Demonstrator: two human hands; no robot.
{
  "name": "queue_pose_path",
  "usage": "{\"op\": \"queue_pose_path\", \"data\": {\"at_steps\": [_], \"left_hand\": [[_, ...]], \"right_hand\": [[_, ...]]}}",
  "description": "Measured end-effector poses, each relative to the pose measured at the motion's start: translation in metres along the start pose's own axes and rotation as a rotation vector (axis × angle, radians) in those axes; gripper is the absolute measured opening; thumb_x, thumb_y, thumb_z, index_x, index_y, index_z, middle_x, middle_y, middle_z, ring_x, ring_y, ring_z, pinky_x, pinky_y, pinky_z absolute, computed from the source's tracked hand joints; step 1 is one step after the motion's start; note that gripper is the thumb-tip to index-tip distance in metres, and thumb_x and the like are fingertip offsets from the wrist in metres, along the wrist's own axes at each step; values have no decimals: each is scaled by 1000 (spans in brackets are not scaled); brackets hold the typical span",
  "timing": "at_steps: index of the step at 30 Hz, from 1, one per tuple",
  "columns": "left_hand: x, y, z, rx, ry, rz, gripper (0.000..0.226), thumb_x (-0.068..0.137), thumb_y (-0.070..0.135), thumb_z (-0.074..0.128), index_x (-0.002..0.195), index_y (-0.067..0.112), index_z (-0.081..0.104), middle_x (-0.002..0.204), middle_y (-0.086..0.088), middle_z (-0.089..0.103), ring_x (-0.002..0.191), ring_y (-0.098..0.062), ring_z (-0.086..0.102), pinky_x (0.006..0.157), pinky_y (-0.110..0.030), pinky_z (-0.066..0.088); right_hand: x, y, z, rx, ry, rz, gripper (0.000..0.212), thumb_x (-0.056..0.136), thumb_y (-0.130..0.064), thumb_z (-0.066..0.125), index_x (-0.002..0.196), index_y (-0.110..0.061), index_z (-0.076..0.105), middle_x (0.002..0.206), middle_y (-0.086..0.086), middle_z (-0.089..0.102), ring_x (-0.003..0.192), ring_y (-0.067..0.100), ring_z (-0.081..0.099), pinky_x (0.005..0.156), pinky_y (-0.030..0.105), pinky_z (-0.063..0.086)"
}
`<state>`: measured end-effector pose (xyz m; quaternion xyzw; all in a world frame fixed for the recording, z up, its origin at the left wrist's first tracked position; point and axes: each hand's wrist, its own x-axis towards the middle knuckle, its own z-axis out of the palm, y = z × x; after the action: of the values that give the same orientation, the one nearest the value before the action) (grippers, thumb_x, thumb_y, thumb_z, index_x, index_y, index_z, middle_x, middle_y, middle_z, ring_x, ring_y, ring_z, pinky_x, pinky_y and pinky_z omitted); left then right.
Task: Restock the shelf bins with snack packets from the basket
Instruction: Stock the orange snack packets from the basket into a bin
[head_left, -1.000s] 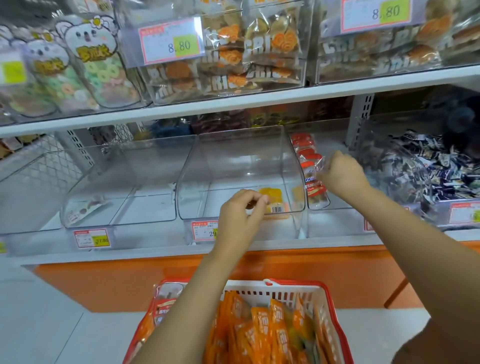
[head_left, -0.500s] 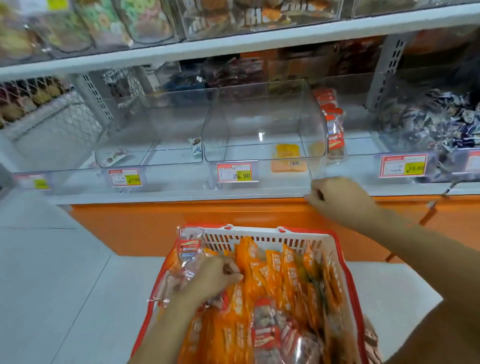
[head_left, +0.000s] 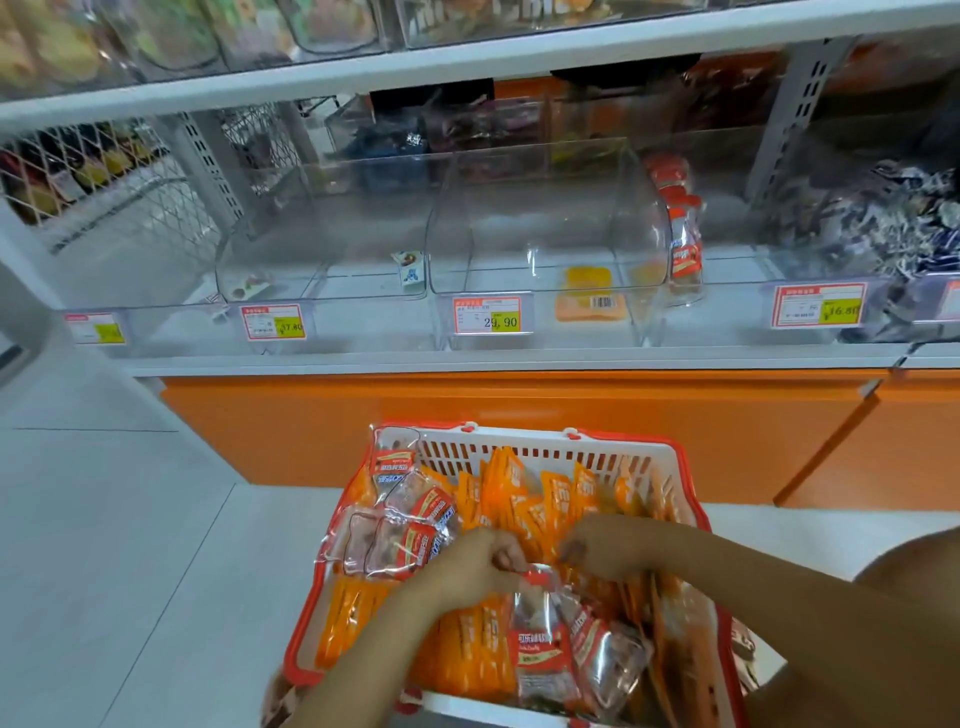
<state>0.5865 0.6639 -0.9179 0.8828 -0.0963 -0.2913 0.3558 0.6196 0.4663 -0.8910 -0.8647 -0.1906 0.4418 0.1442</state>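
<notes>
A red and white basket (head_left: 519, 434) sits low in the middle, packed with orange snack packets (head_left: 519, 499) and clear red-labelled packets (head_left: 410, 540). My left hand (head_left: 467, 569) is inside it, fingers curled, pinching the top of a clear red-labelled packet (head_left: 540, 639). My right hand (head_left: 608, 551) is just to its right, fingers curled down into the orange packets. Above, the middle clear shelf bin (head_left: 545, 218) holds a single orange packet (head_left: 589, 304). The bin to its right holds a row of red-labelled packets (head_left: 683, 244).
The left clear bin (head_left: 322, 249) holds only a stray small packet. A far-right bin holds blue and white sweets (head_left: 883, 228). Price tags (head_left: 491, 314) line the shelf edge above an orange base panel (head_left: 467, 405). Full bins fill the upper shelf. Pale floor lies to the left.
My right hand has dropped from the shelf edge into the basket beside the left hand. My left hand has shifted right, to the basket's middle. The view has tilted further down.
</notes>
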Motion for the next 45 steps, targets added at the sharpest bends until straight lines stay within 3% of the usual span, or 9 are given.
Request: {"op": "queue_pose_path", "data": {"at_steps": [4, 9, 11, 15, 18, 22, 30, 37, 45], "left_hand": [[-9, 32, -38, -144, 46, 122, 15, 85, 16, 69, 79, 25, 60, 72, 8, 58, 67, -8, 57, 64, -21, 48], [-24, 77, -93, -284, 133, 276, 8, 90, 5, 61, 93, 12, 64, 78, 8, 65, 71, -7, 62, 69, -18, 50], [-27, 93, -107, -352, 163, 343, 11, 91, -1, 57, 91, 9, 63, 83, -7, 65, 75, -11, 63, 73, -21, 51], [-22, 134, -123, -387, 207, 470, 17, 88, -7, 57, 88, 10, 63, 84, -4, 68, 81, -11, 65, 77, -20, 51], [-10, 165, -132, -428, 289, 552, 22, 86, -9, 58, 90, 13, 63, 92, 1, 69, 90, -9, 66, 83, -21, 52], [20, 182, -145, -194, 568, 545, 26, 90, 15, 63, 108, 33, 60, 114, 14, 64, 110, -1, 57, 97, -20, 43], [66, 180, -131, 109, 617, 393, 21, 92, 20, 60, 112, 23, 66, 113, 7, 58, 103, -1, 53, 93, -13, 39], [71, 174, -129, 40, 649, 434, 18, 92, 16, 59, 105, 26, 66, 103, 16, 56, 98, 13, 50, 83, 4, 31], [71, 168, -125, -3, 665, 473, 26, 92, 10, 56, 110, 27, 66, 108, 20, 56, 101, 24, 44, 84, 7, 27]], "right_hand": [[-7, 5, -15, 655, 15, -49, 34, 95, 0, 45, 126, -7, 59, 127, 13, 60, 115, 25, 59, 98, 36, 50], [-24, 5, -47, 1083, -234, -330, 32, 86, -39, 65, 108, -16, 63, 105, 8, 63, 100, 19, 59, 88, 28, 43], [-36, 0, -65, 1091, -320, -474, 16, 91, -35, 58, 90, -27, 72, 82, -8, 63, 75, 5, 58, 73, 19, 42], [-53, -2, -109, 992, -247, -564, 45, 83, -25, 68, 123, -7, 60, 85, -6, 64, 72, 5, 58, 67, 15, 45], [-78, -3, -150, 776, -56, -586, 27, 73, -32, 79, 96, -18, 75, 83, -2, 64, 72, 15, 49, 64, 20, 35], [-133, 10, -202, 827, 439, -537, 20, 82, -4, 58, 73, -14, 73, 61, -9, 63, 48, -2, 49, 47, 7, 37], [-126, 84, -253, 959, 1322, -238, 15, 87, -14, 66, 99, -4, 68, 63, -6, 64, 45, -2, 43, 44, 10, 34], [-70, 100, -257, 688, 1031, 213, 30, 89, -21, 67, 100, 7, 69, 78, 16, 63, 66, 21, 52, 71, 32, 46], [-49, 108, -267, 676, 1007, 273, 43, 86, -6, 66, 127, 2, 56, 120, 17, 64, 105, 32, 64, 96, 45, 50]]}}
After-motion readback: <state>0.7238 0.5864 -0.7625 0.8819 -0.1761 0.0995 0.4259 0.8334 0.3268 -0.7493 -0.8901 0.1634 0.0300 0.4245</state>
